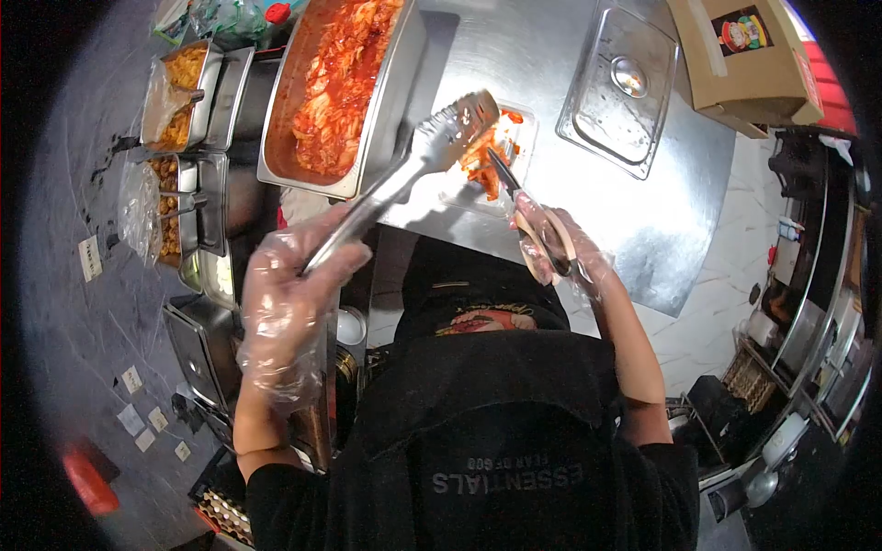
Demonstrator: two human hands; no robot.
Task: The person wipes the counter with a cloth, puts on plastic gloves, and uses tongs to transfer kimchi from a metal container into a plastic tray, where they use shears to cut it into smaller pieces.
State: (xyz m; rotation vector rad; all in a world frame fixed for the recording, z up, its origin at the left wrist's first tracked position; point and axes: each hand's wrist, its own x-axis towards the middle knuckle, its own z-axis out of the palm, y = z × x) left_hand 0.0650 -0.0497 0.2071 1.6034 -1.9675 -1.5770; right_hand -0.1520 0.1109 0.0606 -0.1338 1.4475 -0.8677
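Observation:
My left hand (308,275), in a clear plastic glove, grips metal tongs (395,174) whose tips reach over a clear plastic tray (524,151). Red kimchi (480,165) lies in that tray, partly hidden under the tongs. In my gloved right hand (551,239) are scissors (505,174), their blades pointing at the kimchi. Left of the tray stands a deep steel pan (358,156) holding a large heap of red kimchi (340,83).
A steel lid (625,83) lies at the right of the steel table (643,230), near a cardboard box (744,55). Smaller food pans (220,73) with serving utensils line the left. The table's near edge runs just before my body.

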